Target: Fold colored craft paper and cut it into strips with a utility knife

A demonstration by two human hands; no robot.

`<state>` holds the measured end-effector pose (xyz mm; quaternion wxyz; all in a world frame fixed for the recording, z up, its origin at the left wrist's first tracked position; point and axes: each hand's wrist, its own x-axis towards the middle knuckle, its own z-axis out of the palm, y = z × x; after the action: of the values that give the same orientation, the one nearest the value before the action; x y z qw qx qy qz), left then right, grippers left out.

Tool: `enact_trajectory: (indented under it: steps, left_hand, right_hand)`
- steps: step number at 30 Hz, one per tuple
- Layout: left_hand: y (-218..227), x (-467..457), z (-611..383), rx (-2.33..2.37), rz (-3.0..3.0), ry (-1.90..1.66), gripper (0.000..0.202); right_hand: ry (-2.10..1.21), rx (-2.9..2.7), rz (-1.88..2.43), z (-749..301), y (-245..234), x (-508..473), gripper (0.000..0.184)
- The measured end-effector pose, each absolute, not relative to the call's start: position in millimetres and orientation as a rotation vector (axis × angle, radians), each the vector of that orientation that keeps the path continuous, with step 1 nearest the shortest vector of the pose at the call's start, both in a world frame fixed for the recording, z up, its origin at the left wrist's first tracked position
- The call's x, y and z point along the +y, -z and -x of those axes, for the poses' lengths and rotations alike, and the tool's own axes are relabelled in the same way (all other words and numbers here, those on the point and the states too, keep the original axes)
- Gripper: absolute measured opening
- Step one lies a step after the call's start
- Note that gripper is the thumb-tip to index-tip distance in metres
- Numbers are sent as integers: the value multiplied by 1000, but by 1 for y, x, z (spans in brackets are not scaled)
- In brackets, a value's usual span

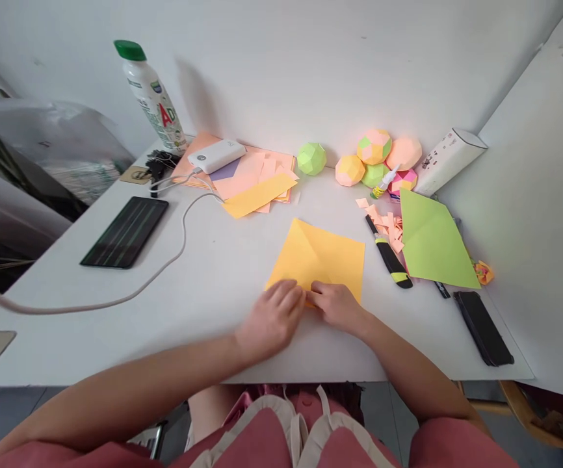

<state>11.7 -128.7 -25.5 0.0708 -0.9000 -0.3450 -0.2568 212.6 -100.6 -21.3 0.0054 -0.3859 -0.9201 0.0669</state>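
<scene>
- The left hand (274, 317), slightly blurred, rests at the near edge of the yellow-orange, four-sided paper sheet (323, 260), its fingers curled; whether they pinch the paper I cannot tell.
- The right hand (337, 305) lies on the sheet's near part, index finger pointing left at the left hand's fingertips; its grip, too, cannot be made out.
- The sheet lies flat under the fingertips of both hands, most of it spreading to the far side of them, with a faint crease across it and one corner pointing far.
- Beneath everything is a smooth white tabletop (213, 273).
- Right of the sheet, near it, is a black-and-yellow plastic utility knife (392, 258), beside a small heap of peach paper scraps (387, 225).
- Farther right, a lime-green, creased paper sheet (435, 240) leans at a tilt; near it lies a black rectangular phone (484, 328).
- On the far side, right of centre, faceted paper balls in peach, orange, green and pink (374, 146) sit clustered by a small white glue bottle (387, 180); a light-green faceted ball (311, 159) stands apart to their left.
- Far left, a white rectangular power bank (217, 156) rests on a stack of peach paper (198, 144), its pale cable (184, 227) curving near and left past a dark-screened rectangular device (126, 233).
- Beyond that device, at far left, stands a white plastic bottle with a green cap (157, 104).
</scene>
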Motion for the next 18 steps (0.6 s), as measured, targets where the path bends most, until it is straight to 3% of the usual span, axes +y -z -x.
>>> enact_trajectory:
  steps: [4, 6, 18]
  left_hand:
    - [31, -161, -24, -1264, 2778, 431, 78]
    - [34, -167, -24, -1309, 2803, 298, 91]
    - [25, -165, -17, -1407, 2872, 100, 95]
  right_hand:
    - [-199, -2850, 1192, -211, 21, -102, 27]
    - [-210, -2832, 1155, -211, 21, -102, 30]
    - [-199, -2896, 1107, -214, 15, -100, 38]
